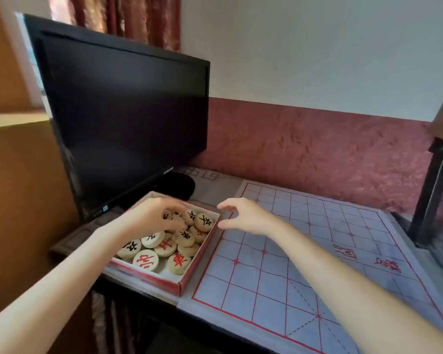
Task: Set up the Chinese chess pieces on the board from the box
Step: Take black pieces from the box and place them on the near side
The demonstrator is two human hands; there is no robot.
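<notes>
All the visible pieces (pixel 164 247) lie heaped in the box (pixel 149 278), just beside the left edge of the bare board (pixel 279 290). My left hand (pixel 149 215) is the nearer, its fingers curled down among the far pieces, though I cannot tell whether they pinch one; my right hand (pixel 248 217) hovers just right of the box, fingers spread, empty.

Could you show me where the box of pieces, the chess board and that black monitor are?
box (pixel 151 279): head view, on its red near wall.
board (pixel 266 277): head view, on a bare square of the near half.
monitor (pixel 128 118): head view, on the middle of its dark screen.
</notes>
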